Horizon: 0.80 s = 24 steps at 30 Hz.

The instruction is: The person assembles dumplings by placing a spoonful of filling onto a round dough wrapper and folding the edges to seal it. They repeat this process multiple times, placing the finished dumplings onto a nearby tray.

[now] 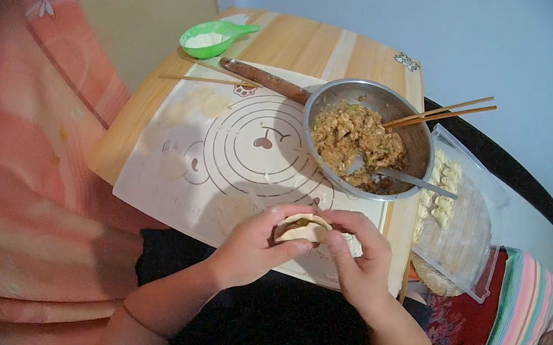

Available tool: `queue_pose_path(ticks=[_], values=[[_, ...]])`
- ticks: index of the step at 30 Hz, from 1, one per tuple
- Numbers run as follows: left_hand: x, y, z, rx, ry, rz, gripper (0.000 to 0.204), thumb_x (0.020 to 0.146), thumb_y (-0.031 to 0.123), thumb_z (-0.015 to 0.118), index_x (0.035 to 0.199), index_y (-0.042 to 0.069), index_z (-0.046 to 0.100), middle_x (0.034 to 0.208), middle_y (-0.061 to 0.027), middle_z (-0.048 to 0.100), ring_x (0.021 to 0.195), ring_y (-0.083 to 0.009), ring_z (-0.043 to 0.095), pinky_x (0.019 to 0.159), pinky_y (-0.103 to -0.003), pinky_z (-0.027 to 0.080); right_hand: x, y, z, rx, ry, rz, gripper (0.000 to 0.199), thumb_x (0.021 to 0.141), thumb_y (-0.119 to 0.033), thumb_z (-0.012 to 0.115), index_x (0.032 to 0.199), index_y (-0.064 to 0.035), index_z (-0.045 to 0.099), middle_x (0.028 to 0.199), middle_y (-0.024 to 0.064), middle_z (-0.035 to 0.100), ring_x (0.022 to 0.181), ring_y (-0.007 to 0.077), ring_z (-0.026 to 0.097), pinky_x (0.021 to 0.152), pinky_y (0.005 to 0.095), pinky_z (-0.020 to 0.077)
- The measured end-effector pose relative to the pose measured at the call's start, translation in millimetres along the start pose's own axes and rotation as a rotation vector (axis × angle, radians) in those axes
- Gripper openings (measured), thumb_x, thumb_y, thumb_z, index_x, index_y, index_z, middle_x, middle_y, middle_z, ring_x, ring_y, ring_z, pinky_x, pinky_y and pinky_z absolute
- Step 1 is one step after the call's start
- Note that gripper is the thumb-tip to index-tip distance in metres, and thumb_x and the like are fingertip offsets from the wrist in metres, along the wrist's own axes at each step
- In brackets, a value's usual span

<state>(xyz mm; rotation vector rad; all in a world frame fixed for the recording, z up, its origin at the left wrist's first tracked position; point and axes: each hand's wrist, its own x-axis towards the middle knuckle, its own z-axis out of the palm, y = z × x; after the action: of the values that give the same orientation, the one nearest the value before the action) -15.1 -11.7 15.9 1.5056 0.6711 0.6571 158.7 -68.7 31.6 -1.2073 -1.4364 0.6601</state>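
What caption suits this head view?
Both hands, left hand and right hand, pinch a pale filled dumpling beside a steel filling bowl.

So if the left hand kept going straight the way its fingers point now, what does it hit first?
The left hand points up and to the right, so it would probably first meet the dumpling it already pinches, then the right hand just beyond. Depth is hard to judge here.
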Motion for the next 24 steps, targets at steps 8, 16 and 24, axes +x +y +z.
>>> queue_pose_path(ticks=[8,16,24], values=[[-1.3,8.1,-3.9,-0.316,0.059,0.018,0.045,0.088,0.003,0.056,0.130,-0.002,0.039,0.119,-0.0125,0.053,0.107,-0.0180,0.054,0.090,-0.030,0.046,-6.6,-0.9,-3.2,0.065,-0.038,-0.035,0.030,0.080,-0.009,0.068,0.107,-0.0053,0.057,0.107,0.0114,0.059,0.097,0.0203,0.058,0.077,0.0305,0.0499],[-4.0,4.5,0.6,-0.227,0.052,0.041,0.045,0.086,0.002,0.061,0.126,-0.001,0.040,0.118,-0.0102,0.053,0.107,-0.0146,0.053,0.091,-0.028,0.044,-1.3,-3.7,-5.2,-0.106,0.011,-0.121,0.012,0.078,-0.004,0.069,0.089,-0.0022,0.064,0.093,0.0124,0.063,0.082,0.0244,0.063,0.069,0.0296,0.0509],[-6.2,7.5,-2.8,-0.219,0.102,0.053,0.042,0.086,0.002,0.060,0.124,-0.001,0.042,0.114,-0.0110,0.056,0.103,-0.0151,0.056,0.089,-0.028,0.046,0.6,-7.5,-7.2,0.075,0.014,0.056,0.016,0.079,-0.007,0.068,0.094,-0.0022,0.065,0.084,0.0114,0.063,0.076,0.0208,0.062,0.065,0.0285,0.0504]])
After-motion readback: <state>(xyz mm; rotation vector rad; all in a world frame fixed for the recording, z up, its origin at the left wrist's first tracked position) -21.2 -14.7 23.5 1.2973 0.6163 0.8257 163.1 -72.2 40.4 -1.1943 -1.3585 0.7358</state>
